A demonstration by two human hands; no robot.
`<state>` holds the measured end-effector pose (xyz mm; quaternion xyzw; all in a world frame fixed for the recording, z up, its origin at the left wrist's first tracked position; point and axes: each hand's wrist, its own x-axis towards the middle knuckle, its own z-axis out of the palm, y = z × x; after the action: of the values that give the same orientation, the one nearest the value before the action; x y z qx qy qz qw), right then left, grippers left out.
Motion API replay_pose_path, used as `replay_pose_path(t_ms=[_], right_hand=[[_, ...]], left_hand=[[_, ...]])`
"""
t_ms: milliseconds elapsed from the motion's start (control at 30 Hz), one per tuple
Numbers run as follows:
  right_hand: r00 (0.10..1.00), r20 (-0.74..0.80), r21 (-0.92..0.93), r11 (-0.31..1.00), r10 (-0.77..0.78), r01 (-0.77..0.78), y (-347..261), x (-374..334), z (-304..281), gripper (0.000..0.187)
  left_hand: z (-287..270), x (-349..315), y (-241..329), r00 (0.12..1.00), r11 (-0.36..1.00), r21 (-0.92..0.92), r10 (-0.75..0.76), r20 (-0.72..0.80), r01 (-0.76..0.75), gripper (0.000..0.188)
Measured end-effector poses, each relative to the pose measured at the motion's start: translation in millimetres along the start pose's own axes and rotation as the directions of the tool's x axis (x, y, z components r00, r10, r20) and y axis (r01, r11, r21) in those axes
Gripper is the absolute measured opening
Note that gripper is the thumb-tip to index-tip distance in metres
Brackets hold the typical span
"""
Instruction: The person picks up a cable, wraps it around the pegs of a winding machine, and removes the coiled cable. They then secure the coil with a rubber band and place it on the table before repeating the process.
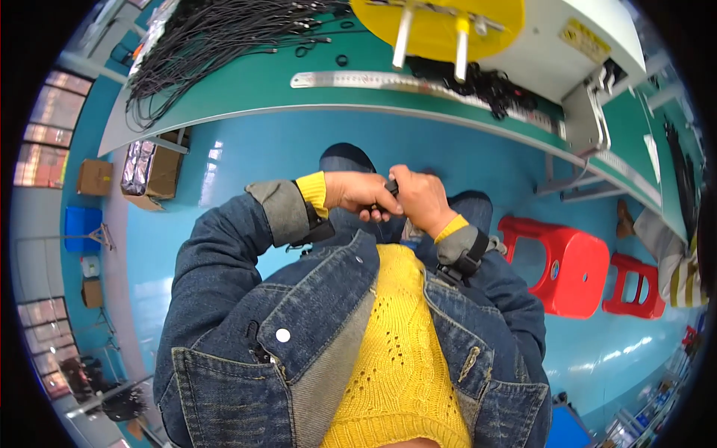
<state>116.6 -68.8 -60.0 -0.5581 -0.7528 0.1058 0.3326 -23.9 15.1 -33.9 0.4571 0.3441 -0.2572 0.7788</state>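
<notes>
My left hand (360, 196) and my right hand (422, 198) meet in front of my body, above my lap and short of the bench. Both are closed, with the fingers curled inward. A small black piece (391, 187) shows between them, gripped by both; most of it is hidden by the fingers, so its kind cannot be made out. On the green bench (246, 93) beyond lies a large bundle of thin black cables (216, 45) at the left. A steel ruler (351, 79) lies along the near edge.
A machine with a yellow disc (441, 30) and metal posts stands on the bench, a heap of black pieces (493, 89) beneath it. Red stools (571, 272) stand at my right. A cardboard box (160, 168) sits under the bench's left end. Another person's leg shows far right.
</notes>
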Motion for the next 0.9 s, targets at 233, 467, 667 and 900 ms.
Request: replay_pose_path(t_ms=[233, 467, 667, 900], right_hand=[[0.933, 0.350, 0.041, 0.997, -0.078, 0.068, -18, 55, 2, 0.024], [0.999, -0.048, -0.014, 1.000, -0.004, 0.003, 10, 181, 6, 0.021], [0.974, -0.158, 0.066, 0.986, 0.162, -0.153, 32, 225, 27, 0.015], [0.863, -0.078, 0.552, 0.743, 0.499, -0.380, 11, 189, -2, 0.013]], left_hand=[[-15, -27, -43, 0.907, 0.929, -0.071, 0.336, -0.253, -0.364, 0.010], [-36, -70, -60, 0.717, 0.672, -0.297, 0.515, -0.470, -0.678, 0.008], [-69, -89, -24, 0.512, 0.517, -0.184, 0.613, -0.602, -0.836, 0.009], [-96, -55, 68, 0.214, 0.437, 0.121, 0.640, -0.738, -0.891, 0.007]])
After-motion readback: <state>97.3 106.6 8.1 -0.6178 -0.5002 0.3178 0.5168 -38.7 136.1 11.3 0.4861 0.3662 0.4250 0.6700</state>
